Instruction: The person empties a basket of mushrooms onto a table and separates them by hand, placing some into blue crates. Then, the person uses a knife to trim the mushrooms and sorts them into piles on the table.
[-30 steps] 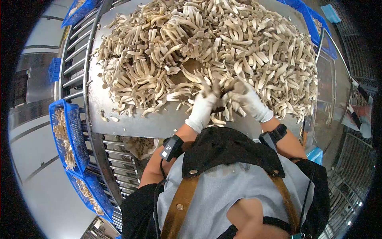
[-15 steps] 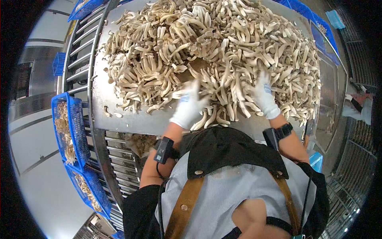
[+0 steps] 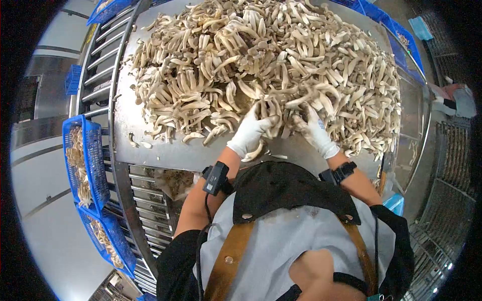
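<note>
A large heap of long-stemmed mushrooms (image 3: 201, 75) covers most of a metal table (image 3: 165, 154). At its near edge, my left hand (image 3: 252, 129), in a white glove, is closed around several mushrooms (image 3: 271, 114) with pale stems. Facing it from the other side, my right hand (image 3: 314, 131), also gloved, has its fingers curled round more mushrooms (image 3: 300, 103). The fingertips of both hands are partly hidden among the stems. A single curved mushroom (image 3: 255, 151) lies just below my left hand.
Left of the table runs a metal roller conveyor (image 3: 99, 75). Beside it stand a blue basket (image 3: 100, 165) and another blue basket (image 3: 118, 246), both holding mushrooms. A clear bag (image 3: 173, 183) sits below the table edge. Another person's sleeve (image 3: 463, 103) shows at far right.
My hands have come closer together and now gather mushrooms between them. Stems that lay near the table's front edge have been pushed up, baring metal there.
</note>
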Motion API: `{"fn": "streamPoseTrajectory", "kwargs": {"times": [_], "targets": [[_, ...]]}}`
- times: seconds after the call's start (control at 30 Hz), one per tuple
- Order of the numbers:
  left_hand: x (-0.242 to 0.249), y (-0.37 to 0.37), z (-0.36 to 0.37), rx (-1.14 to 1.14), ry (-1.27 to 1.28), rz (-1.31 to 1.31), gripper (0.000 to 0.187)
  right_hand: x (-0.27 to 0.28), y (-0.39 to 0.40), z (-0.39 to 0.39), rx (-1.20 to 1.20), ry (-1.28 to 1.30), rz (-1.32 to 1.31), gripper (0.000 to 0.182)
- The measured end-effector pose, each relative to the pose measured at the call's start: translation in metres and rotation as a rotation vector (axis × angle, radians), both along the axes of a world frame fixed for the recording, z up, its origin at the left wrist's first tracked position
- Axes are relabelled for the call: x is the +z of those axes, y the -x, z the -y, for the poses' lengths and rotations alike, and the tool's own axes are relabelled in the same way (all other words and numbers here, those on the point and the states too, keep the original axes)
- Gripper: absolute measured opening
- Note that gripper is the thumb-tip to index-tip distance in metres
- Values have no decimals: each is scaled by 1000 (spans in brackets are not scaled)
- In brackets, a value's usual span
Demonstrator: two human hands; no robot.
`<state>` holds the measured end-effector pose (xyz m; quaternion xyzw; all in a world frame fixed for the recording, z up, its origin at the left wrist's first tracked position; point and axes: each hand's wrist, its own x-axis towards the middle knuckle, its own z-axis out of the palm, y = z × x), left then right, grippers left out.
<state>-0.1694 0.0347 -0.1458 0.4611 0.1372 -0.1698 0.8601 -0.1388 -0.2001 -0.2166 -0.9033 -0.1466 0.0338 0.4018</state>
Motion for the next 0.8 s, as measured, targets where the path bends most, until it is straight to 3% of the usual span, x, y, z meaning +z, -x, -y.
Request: {"fn": "streamPoseTrajectory", "kwargs": {"times": [0.03,0.1,0.13,0.2,0.23,0.27,0.33,0.37,0.4,0.47,0.53,0.57,0.6,0.63,0.73,0.8], "targets": [[34,5,7,-72,-33,12,62,22,5,-4,68,-166,-203,59],[11,9,20,-169,31,26,56,70,13,-14,107,-465,-636,44],[9,5,19,-210,41,57,53,105,6,-17,124,-335,-574,38],[7,6,21,93,108,-54,42,115,4,-10,-235,-868,-862,34],[5,5,23,142,254,-54,34,114,4,-13,-229,-903,-843,34],[4,9,30,113,230,-51,32,124,12,-16,-61,-840,-784,34],[3,15,45,57,179,-37,29,107,21,-28,47,-597,-726,34],[10,14,41,161,167,-156,33,98,19,-25,-47,-416,-557,35],[17,12,38,208,210,-164,37,74,12,-11,-112,-609,-735,37],[30,19,36,297,295,-204,44,118,13,-20,-30,-329,-527,34],[33,31,36,-171,-207,51,55,81,27,-23,-42,-318,-500,31],[5,27,40,-184,-45,18,66,53,21,-12,49,-249,-351,36],[-2,23,37,-69,45,-4,64,25,15,-1,124,-181,-193,43],[-6,21,32,44,138,-31,61,18,8,7,77,-161,-226,41],[-11,31,37,-142,-370,22,47,82,4,-23,-52,-634,-771,38],[-10,28,41,-87,-219,-154,49,74,1,-26,109,-436,-792,37]]}}
